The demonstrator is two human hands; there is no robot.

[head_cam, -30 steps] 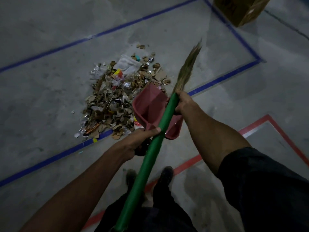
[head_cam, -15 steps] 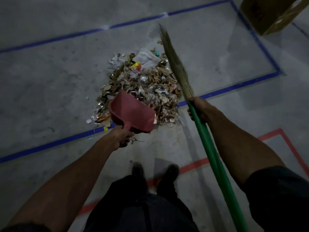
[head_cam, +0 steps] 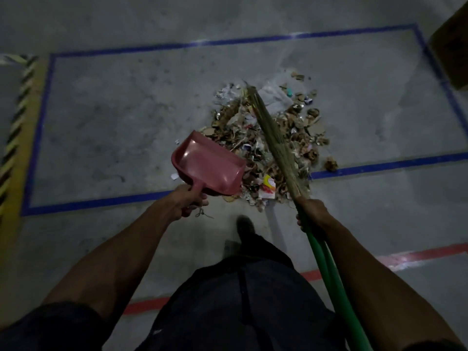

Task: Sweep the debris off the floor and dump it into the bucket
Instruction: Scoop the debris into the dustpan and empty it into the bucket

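Observation:
A pile of debris (head_cam: 298, 127), made of cardboard scraps, foil and paper, lies on the grey concrete floor across a blue tape line. My left hand (head_cam: 186, 205) grips the handle of a red dustpan (head_cam: 210, 165), which hangs tilted at the pile's left edge with its inside empty. My right hand (head_cam: 312, 214) grips the green handle of a broom (head_cam: 272, 138). The straw bristles lie over the middle of the pile, pointing away from me. No bucket is in view.
A blue tape rectangle (head_cam: 126, 48) frames the floor around the pile. A red tape line (head_cam: 415, 257) runs behind my feet. Yellow-black hazard tape (head_cam: 17, 117) borders the left side. A cardboard box (head_cam: 453, 49) stands at the far right. My shoe (head_cam: 244, 225) is near the pile.
The dustpan has turned open side up and moved to the pile's left edge. The broom has swung left, so its bristles now lie across the pile. The view has shifted left.

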